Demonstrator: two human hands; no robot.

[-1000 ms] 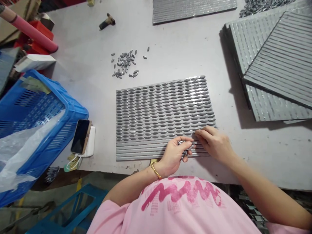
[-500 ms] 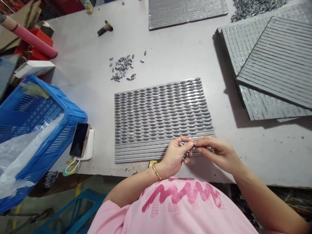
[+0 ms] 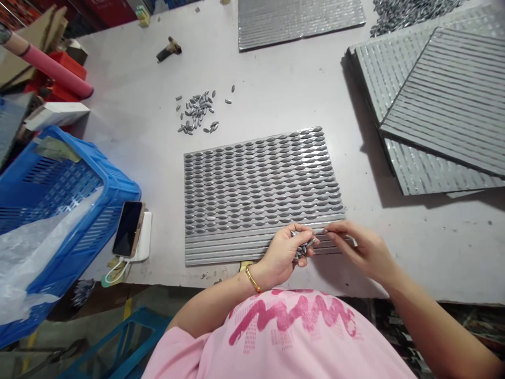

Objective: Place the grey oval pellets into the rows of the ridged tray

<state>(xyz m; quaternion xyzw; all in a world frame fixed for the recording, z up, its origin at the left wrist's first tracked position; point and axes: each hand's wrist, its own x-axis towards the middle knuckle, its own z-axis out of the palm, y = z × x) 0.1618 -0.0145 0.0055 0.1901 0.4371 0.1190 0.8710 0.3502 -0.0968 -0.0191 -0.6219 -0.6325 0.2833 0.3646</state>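
Observation:
A grey grooved board (image 3: 221,247) lies on the table in front of me, most of its rows covered with small oval grey metal pieces (image 3: 252,184). The rows along its near edge show bare grooves. My left hand (image 3: 286,250), with a gold bangle at the wrist, is closed around a bunch of the oval pieces (image 3: 303,250) over the board's near edge. Just to its right, my right hand (image 3: 357,245) pinches one oval piece (image 3: 324,230) between thumb and fingertips, above the board's near right corner.
Loose oval pieces (image 3: 198,111) lie beyond the board. Stacked grooved boards (image 3: 445,105) stand at right, another board (image 3: 302,23) at the back. To the left are a blue crate (image 3: 118,179), a phone (image 3: 128,227) on a white block, and a dark T-shaped object (image 3: 169,50).
My right hand has drawn a little to the right, away from my left hand, with a piece between its fingertips. The left hand stays closed on its bunch. The view has shifted slightly.

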